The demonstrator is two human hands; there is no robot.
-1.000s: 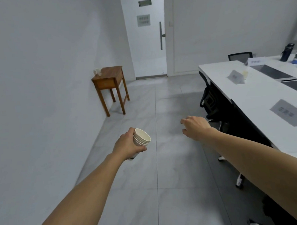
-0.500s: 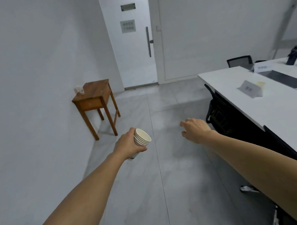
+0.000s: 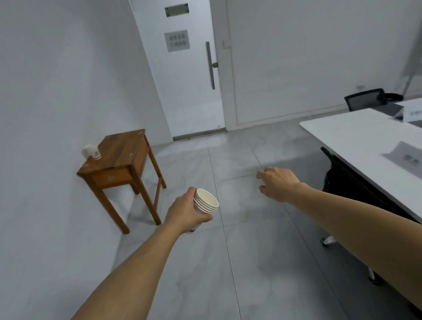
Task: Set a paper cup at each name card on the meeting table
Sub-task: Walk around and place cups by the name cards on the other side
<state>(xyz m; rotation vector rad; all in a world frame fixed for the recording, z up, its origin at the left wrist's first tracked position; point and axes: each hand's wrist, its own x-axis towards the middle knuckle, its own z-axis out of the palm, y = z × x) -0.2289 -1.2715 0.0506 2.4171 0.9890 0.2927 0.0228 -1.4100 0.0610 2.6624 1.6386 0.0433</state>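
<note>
Paper cups, white and nested into a short stack of white paper cups (image 3: 205, 201), sit in the left hand (image 3: 186, 212), tilted so the open mouth of the top one faces up and to the right; about five rolled rims show one under another, and the inside looks cream and empty. The left hand is wrapped around the lower part of the stack, thumb on the near side, out over the grey tiled floor (image 3: 243, 255) and well apart from the long white meeting table (image 3: 344, 139) at the right. The right hand (image 3: 276, 182) holds nothing and touches nothing; its fingers are loosely curled, half open, palm down above the floor, near the table's edge. On the tabletop a folded grey name card (image 3: 409, 159) stands with dark print too blurred to read, and what may be a pale cup rim shows just behind it at the frame edge. A second white name card (image 3: 418, 112) lies farther along, its writing also unreadable. The white door (image 3: 189, 71) carries a dark plate and a grey notice with two lines of illegible characters. A small wooden side table (image 3: 120, 163) stands by the left wall with a small white container (image 3: 91, 151) on it.
</note>
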